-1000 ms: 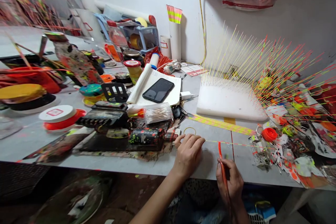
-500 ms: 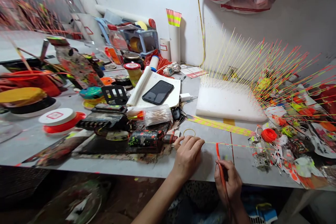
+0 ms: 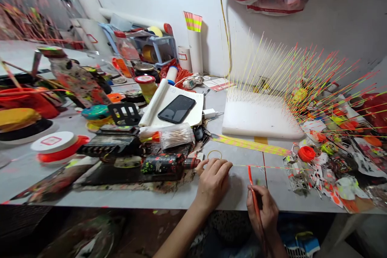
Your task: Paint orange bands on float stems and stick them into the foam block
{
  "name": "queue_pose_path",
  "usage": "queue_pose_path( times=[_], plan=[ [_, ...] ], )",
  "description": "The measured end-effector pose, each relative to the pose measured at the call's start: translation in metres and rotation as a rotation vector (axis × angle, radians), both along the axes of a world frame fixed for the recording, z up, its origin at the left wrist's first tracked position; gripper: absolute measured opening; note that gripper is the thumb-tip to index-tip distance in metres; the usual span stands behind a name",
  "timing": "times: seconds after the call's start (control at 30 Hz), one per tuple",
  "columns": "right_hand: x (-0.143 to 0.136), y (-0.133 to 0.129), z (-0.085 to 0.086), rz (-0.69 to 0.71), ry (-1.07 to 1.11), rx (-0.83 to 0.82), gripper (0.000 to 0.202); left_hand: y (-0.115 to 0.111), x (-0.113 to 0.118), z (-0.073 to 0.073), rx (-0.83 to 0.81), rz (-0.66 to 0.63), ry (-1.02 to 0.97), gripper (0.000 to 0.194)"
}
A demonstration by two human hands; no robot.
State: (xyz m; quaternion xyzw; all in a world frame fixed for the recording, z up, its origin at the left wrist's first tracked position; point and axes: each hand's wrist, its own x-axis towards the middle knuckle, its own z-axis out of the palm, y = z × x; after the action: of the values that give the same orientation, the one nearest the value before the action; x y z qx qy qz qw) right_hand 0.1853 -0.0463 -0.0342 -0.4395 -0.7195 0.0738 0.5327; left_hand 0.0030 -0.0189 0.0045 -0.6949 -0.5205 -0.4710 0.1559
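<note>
My left hand (image 3: pixel 213 179) is closed at the shaft end of a paint-spattered black motor (image 3: pixel 163 164). From under its fingertips a thin yellow-green and orange stick (image 3: pixel 272 167) runs level to the right, its far end over a speckled support (image 3: pixel 294 175). The fingers hide how the stick meets the motor. My right hand (image 3: pixel 264 207) grips a paintbrush (image 3: pixel 255 201) like a pen, its orange bristles upright against the stick. Behind both hands lies a row of yellow and pink striped sticks (image 3: pixel 250 143), beside a thin yellow ring (image 3: pixel 214 154).
A white foam block (image 3: pixel 256 123) bristles with upright thin sticks. Right of it stand an open orange paint pot (image 3: pixel 306 153) and paint-stained scraps. A phone (image 3: pixel 177 109) on a notebook, a bag of cotton swabs (image 3: pixel 177 136) and several paint jars fill the left. The table edge runs below my hands.
The view has turned slightly right, so the table's things sit further left. Both hands keep nearly the same pose, and the brush tip stays at the stick.
</note>
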Motion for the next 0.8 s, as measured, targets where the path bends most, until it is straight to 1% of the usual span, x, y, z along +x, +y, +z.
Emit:
queue_pose_path(
  times=[0.1,0.2,0.27,0.33,0.4,0.47,0.5,0.57,0.63,0.67,0.7,0.73,0.8],
  plan=[
    [-0.001,-0.002,0.0,0.015,0.026,-0.002,0.011,0.0,0.0,0.0,0.001,0.0,0.003,0.017],
    [-0.001,-0.01,-0.001,0.044,0.081,-0.016,0.01,0.001,-0.001,0.001,0.01,0.004,0.005,0.017],
    [0.004,-0.016,0.001,0.013,0.143,-0.055,0.011,0.001,-0.003,0.001,0.011,0.006,0.017,0.017],
    [0.021,-0.017,0.008,-0.072,0.218,-0.12,0.016,0.003,-0.005,0.001,0.019,0.003,0.037,0.017],
    [0.053,-0.009,0.023,-0.185,0.288,-0.168,0.023,0.004,-0.008,0.0,0.036,-0.006,0.055,0.018],
    [0.095,0.006,0.045,-0.291,0.318,-0.161,0.028,0.007,-0.012,-0.002,0.052,-0.026,0.067,0.018],
    [0.118,0.016,0.057,-0.357,0.3,-0.142,0.031,0.009,-0.014,-0.004,0.059,-0.038,0.071,0.018],
    [0.16,0.04,0.078,-0.479,0.144,-0.185,0.04,0.011,-0.019,-0.008,0.066,-0.057,0.091,0.017],
    [0.191,0.066,0.093,-0.566,-0.028,-0.223,0.052,0.013,-0.023,-0.011,0.062,-0.07,0.121,0.016],
    [0.2,0.08,0.098,-0.606,-0.095,-0.24,0.057,0.014,-0.024,-0.012,0.061,-0.071,0.132,0.016],
    [0.207,0.093,0.1,-0.611,-0.174,-0.269,0.061,0.014,-0.025,-0.013,0.063,-0.07,0.139,0.015],
    [0.21,0.106,0.101,-0.618,-0.246,-0.284,0.063,0.014,-0.025,-0.013,0.07,-0.064,0.14,0.014],
    [0.211,0.129,0.099,-0.619,-0.3,-0.305,0.061,0.015,-0.026,-0.013,0.085,-0.059,0.143,0.013]
  ],
)
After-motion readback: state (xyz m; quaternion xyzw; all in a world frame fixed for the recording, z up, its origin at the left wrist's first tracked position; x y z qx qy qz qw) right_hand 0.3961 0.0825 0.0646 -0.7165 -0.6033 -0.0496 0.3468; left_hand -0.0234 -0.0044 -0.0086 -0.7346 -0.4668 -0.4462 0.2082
